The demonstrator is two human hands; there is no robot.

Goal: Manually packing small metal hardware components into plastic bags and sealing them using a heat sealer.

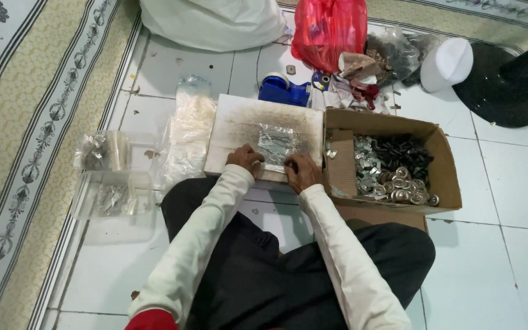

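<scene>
On white board (239, 125), both hands palm-down: left hand (244, 160) and right hand (301, 172) pinch clear bag (275, 145) edge. Cardboard box (438, 162) beside: metal parts (392, 174).

The bag's (274, 145) contents are too small to identify; the hands (244, 159) cover its near edge, and the sack (215, 21) is cropped at the top.

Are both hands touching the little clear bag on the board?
Touching. The head view shows the left hand and right hand pressing the near edge of the clear bag on the white board.
</scene>
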